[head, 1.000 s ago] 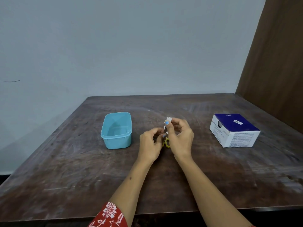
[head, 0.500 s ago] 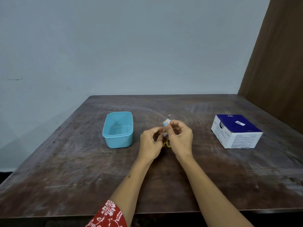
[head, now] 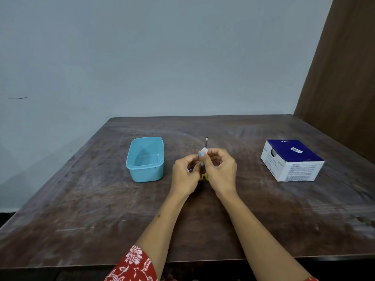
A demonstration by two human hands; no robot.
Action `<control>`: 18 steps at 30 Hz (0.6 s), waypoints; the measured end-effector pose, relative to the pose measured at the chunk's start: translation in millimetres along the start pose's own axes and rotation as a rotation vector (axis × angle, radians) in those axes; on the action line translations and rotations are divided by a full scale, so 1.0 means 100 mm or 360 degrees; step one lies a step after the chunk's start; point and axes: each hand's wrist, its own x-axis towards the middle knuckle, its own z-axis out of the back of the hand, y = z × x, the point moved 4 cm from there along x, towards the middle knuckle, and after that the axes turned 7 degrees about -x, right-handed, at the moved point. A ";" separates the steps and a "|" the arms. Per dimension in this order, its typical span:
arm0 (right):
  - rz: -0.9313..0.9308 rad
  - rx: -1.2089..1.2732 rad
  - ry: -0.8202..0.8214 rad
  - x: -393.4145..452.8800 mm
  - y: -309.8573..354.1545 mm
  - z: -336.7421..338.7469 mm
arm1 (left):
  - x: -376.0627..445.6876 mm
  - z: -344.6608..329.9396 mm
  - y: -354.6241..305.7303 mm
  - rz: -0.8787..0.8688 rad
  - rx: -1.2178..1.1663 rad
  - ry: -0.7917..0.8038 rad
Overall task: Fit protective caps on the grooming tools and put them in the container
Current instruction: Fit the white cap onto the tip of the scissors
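Both hands meet over the middle of the wooden table (head: 203, 230). Between them stands a small grooming tool (head: 206, 141), roughly upright, with its thin dark metal tip sticking out above my fingers and a bit of yellow handle (head: 203, 177) showing below. My left hand (head: 185, 176) grips the tool low down, near the handle. The thumb and forefinger of my right hand (head: 222, 171) pinch a small white cap (head: 204, 150) around the tool's shaft. An empty light-blue container (head: 133, 159) stands to the left of my hands, apart from them.
A blue and white cardboard box (head: 292, 159) lies on the right side of the table. A brown wooden panel (head: 345, 78) rises at the far right. A pale wall stands behind the table's far edge.
The metal tip now sticks out well above the white cap; a second ago the cap covered it. Both hands have stayed in about the same place.
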 end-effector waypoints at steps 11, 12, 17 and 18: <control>-0.0010 -0.0034 -0.0015 0.00 -0.01 0.01 | 0.00 -0.02 0.04 0.0039 -0.0021 0.0022; 0.0006 -0.0014 -0.0077 0.01 0.00 0.03 | -0.01 -0.03 0.04 0.0049 -0.0010 0.0045; -0.0088 0.0029 -0.0022 0.02 -0.02 0.02 | -0.02 -0.03 0.03 0.0049 0.0040 0.0064; -0.0091 -0.0010 0.0042 0.02 -0.03 0.00 | -0.02 -0.02 0.03 0.0046 0.0044 0.0038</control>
